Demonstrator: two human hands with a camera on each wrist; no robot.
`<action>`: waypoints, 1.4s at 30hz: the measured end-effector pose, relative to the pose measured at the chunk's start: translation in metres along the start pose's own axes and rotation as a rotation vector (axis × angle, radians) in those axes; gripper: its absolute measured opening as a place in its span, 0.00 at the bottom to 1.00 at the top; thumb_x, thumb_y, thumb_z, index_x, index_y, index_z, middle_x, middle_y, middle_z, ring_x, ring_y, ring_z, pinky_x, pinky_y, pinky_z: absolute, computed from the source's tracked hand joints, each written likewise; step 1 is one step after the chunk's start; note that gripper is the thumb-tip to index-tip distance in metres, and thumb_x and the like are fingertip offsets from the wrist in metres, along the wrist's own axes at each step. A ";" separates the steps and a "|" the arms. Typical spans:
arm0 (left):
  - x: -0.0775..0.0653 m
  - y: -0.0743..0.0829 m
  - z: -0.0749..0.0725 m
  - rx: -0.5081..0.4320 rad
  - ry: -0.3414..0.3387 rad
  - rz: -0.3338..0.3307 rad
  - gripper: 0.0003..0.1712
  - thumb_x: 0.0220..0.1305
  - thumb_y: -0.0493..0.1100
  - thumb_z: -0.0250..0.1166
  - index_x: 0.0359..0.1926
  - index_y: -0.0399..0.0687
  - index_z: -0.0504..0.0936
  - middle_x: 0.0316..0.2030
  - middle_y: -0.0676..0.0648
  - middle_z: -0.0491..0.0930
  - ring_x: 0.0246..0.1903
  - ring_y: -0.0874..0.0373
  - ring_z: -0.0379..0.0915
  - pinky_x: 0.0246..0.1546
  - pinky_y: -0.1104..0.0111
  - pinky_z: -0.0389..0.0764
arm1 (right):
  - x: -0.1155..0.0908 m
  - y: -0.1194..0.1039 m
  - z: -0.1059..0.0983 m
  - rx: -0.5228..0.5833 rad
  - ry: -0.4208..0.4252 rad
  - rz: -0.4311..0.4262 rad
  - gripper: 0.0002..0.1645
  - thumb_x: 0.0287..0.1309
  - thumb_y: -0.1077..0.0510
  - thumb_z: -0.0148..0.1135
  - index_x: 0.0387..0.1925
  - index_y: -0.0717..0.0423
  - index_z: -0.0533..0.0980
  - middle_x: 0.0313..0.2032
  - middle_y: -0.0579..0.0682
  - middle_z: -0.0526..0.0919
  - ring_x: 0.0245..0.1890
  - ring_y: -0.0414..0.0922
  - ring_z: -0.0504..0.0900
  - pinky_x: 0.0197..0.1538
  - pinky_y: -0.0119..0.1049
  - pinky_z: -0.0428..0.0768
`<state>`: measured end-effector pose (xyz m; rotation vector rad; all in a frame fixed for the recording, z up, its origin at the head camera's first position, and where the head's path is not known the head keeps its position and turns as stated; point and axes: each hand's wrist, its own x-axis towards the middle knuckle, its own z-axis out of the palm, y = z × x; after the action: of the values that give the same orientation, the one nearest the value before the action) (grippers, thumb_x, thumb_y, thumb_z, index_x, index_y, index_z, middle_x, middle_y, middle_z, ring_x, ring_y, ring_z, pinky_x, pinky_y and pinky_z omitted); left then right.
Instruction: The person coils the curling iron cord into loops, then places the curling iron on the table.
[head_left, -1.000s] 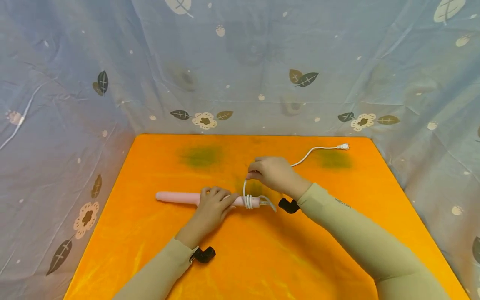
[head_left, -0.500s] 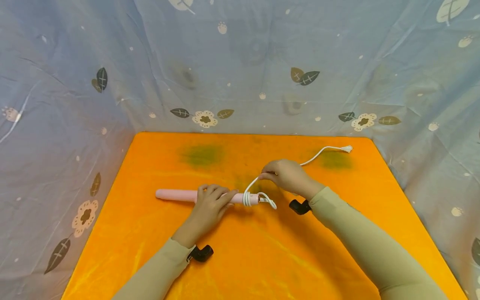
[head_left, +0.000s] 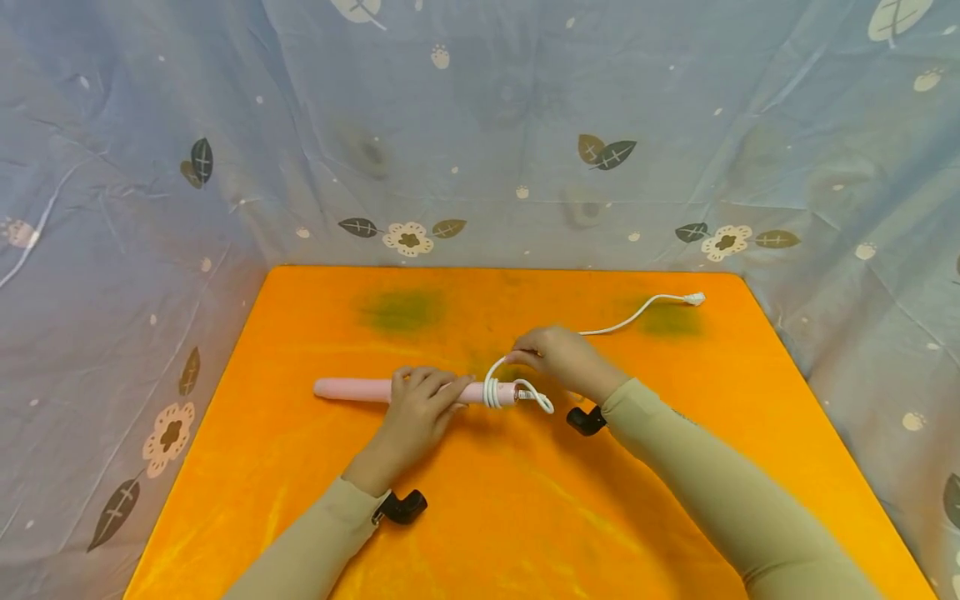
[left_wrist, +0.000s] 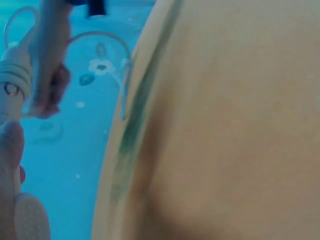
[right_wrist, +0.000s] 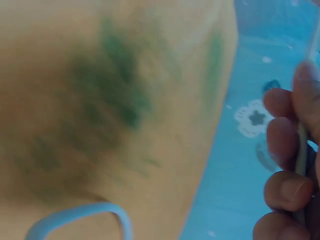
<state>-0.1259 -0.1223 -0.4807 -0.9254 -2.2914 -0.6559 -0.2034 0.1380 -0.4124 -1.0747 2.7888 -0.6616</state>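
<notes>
A slim pink curling iron (head_left: 352,389) lies crosswise at the middle of the table, its long barrel toward the left. My left hand (head_left: 416,417) grips its middle from above, fingers over the far side. A white power cord (head_left: 491,393) is wound in several turns round the handle near its right end. Just above those turns my right hand (head_left: 561,358) pinches the running cord. In the right wrist view, the cord (right_wrist: 302,150) passes between the curled fingers and the palm. The left wrist view shows the coiled handle (left_wrist: 15,80) with a round button beside the wraps.
The cord's free end leads behind my right hand to a white plug (head_left: 694,298) at the back right of the orange-covered table (head_left: 480,517). Patterned blue-grey curtains (head_left: 480,125) enclose the back and both sides. A black wrist camera (head_left: 405,507) is on each wrist.
My right hand first pulled the cord to the right, then came back slightly left and toward the handle. The plug shifted a little right. My left hand stays on the curling iron.
</notes>
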 end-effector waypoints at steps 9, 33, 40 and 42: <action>0.006 -0.003 0.001 0.001 0.021 -0.097 0.25 0.58 0.46 0.69 0.57 0.52 0.80 0.45 0.47 0.80 0.45 0.47 0.71 0.47 0.47 0.59 | -0.023 -0.008 0.052 0.040 0.149 0.012 0.02 0.59 0.63 0.65 0.33 0.54 0.79 0.29 0.45 0.80 0.28 0.42 0.78 0.34 0.36 0.77; 0.029 -0.018 0.015 0.071 -0.076 -0.340 0.23 0.62 0.46 0.68 0.58 0.49 0.80 0.45 0.45 0.82 0.46 0.46 0.69 0.49 0.50 0.60 | -0.028 -0.013 0.099 0.108 0.061 0.336 0.12 0.72 0.49 0.50 0.33 0.42 0.76 0.28 0.38 0.78 0.29 0.39 0.76 0.38 0.39 0.75; 0.029 -0.017 0.016 0.063 -0.080 -0.358 0.23 0.62 0.46 0.68 0.58 0.50 0.80 0.46 0.44 0.82 0.46 0.46 0.70 0.49 0.49 0.60 | -0.026 -0.012 0.097 0.116 0.056 0.330 0.12 0.72 0.50 0.51 0.31 0.42 0.76 0.27 0.37 0.77 0.28 0.39 0.76 0.38 0.39 0.74; 0.031 -0.017 0.017 0.052 -0.083 -0.366 0.24 0.61 0.46 0.68 0.58 0.48 0.81 0.46 0.44 0.82 0.47 0.46 0.70 0.50 0.49 0.60 | -0.026 -0.010 0.095 0.129 0.059 0.322 0.12 0.72 0.51 0.51 0.30 0.43 0.76 0.26 0.38 0.77 0.28 0.39 0.75 0.38 0.39 0.74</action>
<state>-0.1624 -0.1086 -0.4757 -0.5184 -2.5667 -0.7142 -0.1560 0.1138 -0.4954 -0.5741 2.8277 -0.8275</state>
